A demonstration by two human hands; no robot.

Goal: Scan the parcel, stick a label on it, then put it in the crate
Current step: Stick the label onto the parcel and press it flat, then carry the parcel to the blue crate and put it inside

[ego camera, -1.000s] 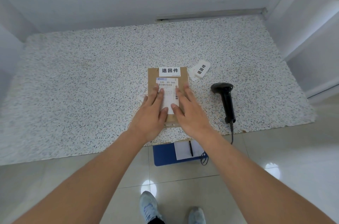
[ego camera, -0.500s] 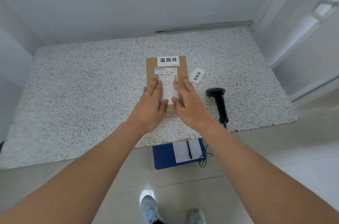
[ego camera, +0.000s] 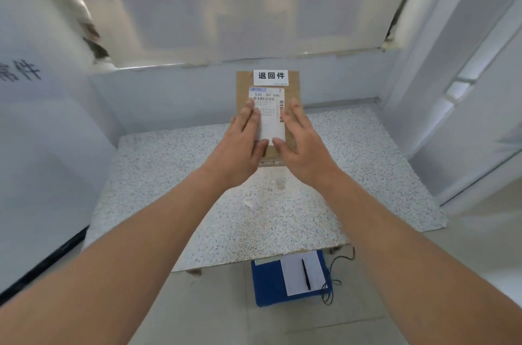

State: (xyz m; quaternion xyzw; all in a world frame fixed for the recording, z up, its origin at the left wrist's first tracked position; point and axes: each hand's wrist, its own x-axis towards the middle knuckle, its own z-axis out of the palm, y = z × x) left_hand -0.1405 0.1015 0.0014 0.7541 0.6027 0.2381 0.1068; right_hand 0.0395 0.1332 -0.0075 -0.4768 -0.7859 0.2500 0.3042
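Observation:
The parcel (ego camera: 294, 84) is a flat brown cardboard box held up off the speckled table (ego camera: 169, 175), its top face toward me. A white label with black characters (ego camera: 270, 75) sits on its upper edge. Below it is a printed shipping label with barcodes (ego camera: 267, 107). My left hand (ego camera: 240, 144) grips the parcel's lower left side and my right hand (ego camera: 302, 144) grips its lower right side. Fingers of both lie over the shipping label. The scanner is not in view.
White panels stand to the left (ego camera: 42, 133), behind (ego camera: 197, 85) and to the right (ego camera: 452, 104) of the table. A blue box (ego camera: 268, 282) with a white sheet and a pen (ego camera: 305, 274) sits on the tiled floor under the table's near edge, next to a black cable (ego camera: 336, 268).
Both hands have lifted the parcel off the table and carried it up and away from me. The view has tilted upward, and the scanner and the loose label sheet have dropped out of sight.

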